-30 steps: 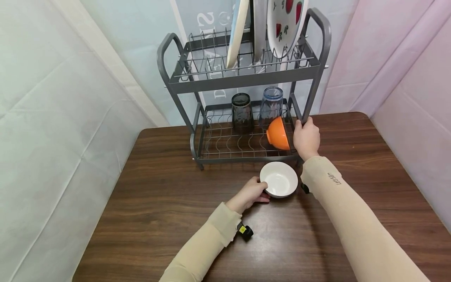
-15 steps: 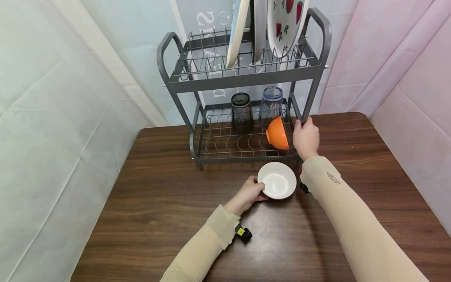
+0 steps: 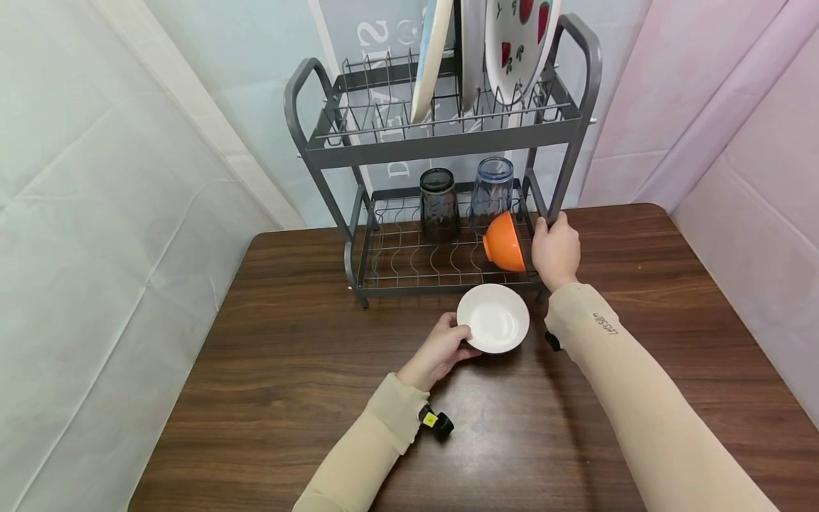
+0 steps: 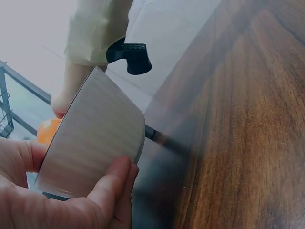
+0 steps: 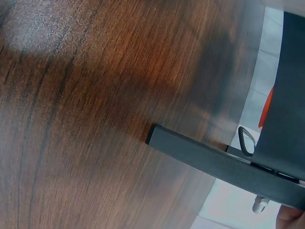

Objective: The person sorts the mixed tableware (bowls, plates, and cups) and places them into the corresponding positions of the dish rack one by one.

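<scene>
My left hand (image 3: 443,347) pinches a white bowl (image 3: 494,318) by its left side, thumb over the rim and fingers under the outer wall. In the left wrist view the bowl (image 4: 95,138) is tilted, its ribbed outside facing the camera and raised off the wooden table. My right hand (image 3: 557,250) grips the right front leg of the grey two-tier dish rack (image 3: 441,146). The right wrist view shows the rack's leg (image 5: 205,160), with a bit of a finger (image 5: 289,217) at the corner. An orange bowl (image 3: 504,243) stands on its side on the lower tier, close to that hand.
Upside down on the lower tier are a dark glass (image 3: 439,206) and a bluish glass (image 3: 491,195). Plates stand upright on the upper tier, one a strawberry-patterned plate (image 3: 520,50). The rack stands on a brown wooden table (image 3: 288,370) against pale curtains.
The left hand has moved the white bowl a little left, then slightly up, and tipped it. The right hand keeps its grip on the rack.
</scene>
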